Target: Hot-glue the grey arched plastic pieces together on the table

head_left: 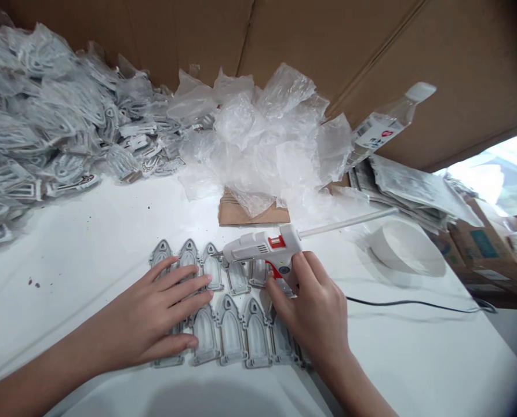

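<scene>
The right hand (317, 307) grips 1 glue gun (246, 248); the left hand (148, 315) spreads over 2 rows of arched pieces (231, 333).

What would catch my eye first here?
Probably the white glue gun with red parts, held in the right hand above two rows of grey arched pieces. Behind it sits a heap of crumpled clear plastic; a large pile of plastic-wrapped grey pieces fills the far left.
</scene>
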A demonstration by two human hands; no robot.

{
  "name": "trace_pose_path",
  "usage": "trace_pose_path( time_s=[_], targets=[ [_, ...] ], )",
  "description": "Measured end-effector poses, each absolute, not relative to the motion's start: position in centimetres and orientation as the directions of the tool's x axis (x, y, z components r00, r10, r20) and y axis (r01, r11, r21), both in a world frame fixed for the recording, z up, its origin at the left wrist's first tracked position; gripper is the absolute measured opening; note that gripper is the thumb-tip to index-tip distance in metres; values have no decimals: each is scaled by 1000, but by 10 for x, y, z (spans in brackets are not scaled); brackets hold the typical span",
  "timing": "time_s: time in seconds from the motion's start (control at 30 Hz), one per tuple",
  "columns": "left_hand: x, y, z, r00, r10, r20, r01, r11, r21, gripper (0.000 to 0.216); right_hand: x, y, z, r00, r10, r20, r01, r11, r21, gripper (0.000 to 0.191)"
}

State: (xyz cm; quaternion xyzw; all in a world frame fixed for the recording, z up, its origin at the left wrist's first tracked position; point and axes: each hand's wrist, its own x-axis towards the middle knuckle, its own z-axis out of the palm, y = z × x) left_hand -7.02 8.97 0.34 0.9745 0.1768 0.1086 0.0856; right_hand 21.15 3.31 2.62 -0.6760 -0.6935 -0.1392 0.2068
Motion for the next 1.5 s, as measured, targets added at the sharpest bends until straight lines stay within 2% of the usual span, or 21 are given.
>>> trace_pose_path(
  time_s=[0.53, 0.9, 1.1, 1.5],
  targets=[
    [-70, 90, 3, 908, 379, 178, 333, -912, 242, 49, 213, 35, 24, 8, 871, 492, 999, 9, -33, 12],
    [-70, 90, 5, 913, 370, 169, 331, -918, 218, 48, 209, 37, 25, 27, 863, 505, 994, 29, -103, 15],
    [-70, 91, 5, 911, 382, 158, 335, -906, 257, 50, 209, 37, 24, 20, 859, 512, 998, 18, -68, 16],
    [-69, 91, 5, 912, 374, 168, 332, -915, 231, 48, 217, 36, 30, 3, 847, 531, 999, 24, -44, 22]
  ],
)
